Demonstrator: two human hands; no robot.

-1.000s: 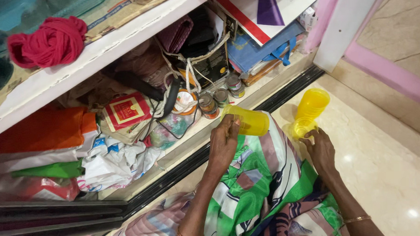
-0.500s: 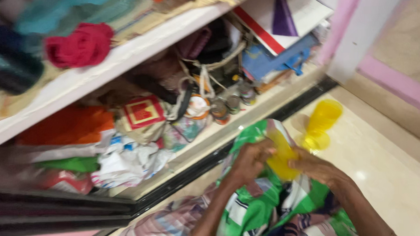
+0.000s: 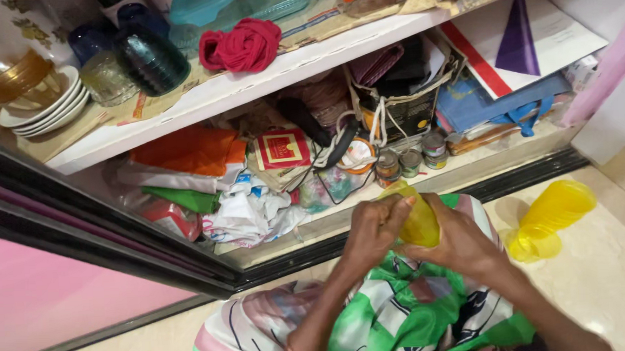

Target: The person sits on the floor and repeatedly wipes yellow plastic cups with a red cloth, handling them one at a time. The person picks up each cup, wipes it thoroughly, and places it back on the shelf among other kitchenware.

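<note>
Left hand (image 3: 372, 230) and right hand (image 3: 461, 240), grips closed round yellow cup (image 3: 418, 218)

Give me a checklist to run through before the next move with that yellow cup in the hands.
1. Both hands on the cup: ok. Left hand and right hand hold the yellow cup between them.
2. Cup over the lap, not the floor: ok. It sits above the green patterned cloth.
3. Second yellow cup out of the way: ok. It lies on its side on the floor, apart from the hands.
4. Small tins on the shelf edge upright: ok.
5. Cup empty inside: cannot tell; the fingers cover it.
</note>
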